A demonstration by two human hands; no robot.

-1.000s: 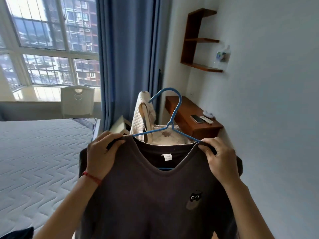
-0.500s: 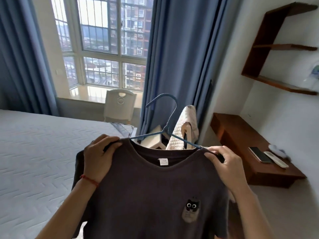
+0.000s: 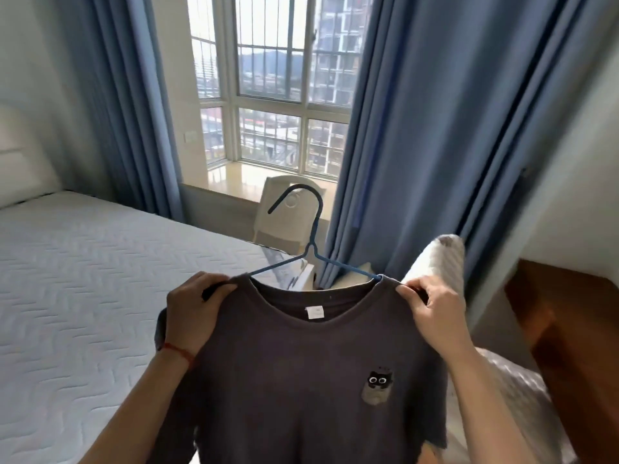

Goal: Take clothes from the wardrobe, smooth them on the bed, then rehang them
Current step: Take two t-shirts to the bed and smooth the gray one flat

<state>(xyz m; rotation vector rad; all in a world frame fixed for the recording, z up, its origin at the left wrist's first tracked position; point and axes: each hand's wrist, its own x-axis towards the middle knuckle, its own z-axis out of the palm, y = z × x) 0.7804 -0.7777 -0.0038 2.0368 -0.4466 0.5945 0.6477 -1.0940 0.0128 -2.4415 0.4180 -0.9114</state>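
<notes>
Swinging left since the earlier frames, the view now faces the window (image 3: 288, 95) squarely, with the wall shelves gone from sight and the wooden desk (image 3: 569, 316) only partly showing at the right edge; both hands keep the same hold on the shirt as before. A dark grey T-shirt (image 3: 301, 380) hangs on a blue wire hanger (image 3: 313, 249), held up in front of the person, to the right of the bed (image 3: 83, 279) and not touching it. Its front faces the camera, with a small cat patch (image 3: 378, 386) on the chest and a white label (image 3: 315, 312) inside the collar. The left hand (image 3: 197, 313) grips one shoulder of the shirt, fingers curled over the fabric and the hanger end beneath; a red string (image 3: 177, 351) circles that wrist. The right hand (image 3: 435, 313) pinches the other shoulder, fingertips bent over the seam. Blue curtains (image 3: 418, 128) frame the window, and a white chair (image 3: 288, 212) stands behind the hanger's hook.
</notes>
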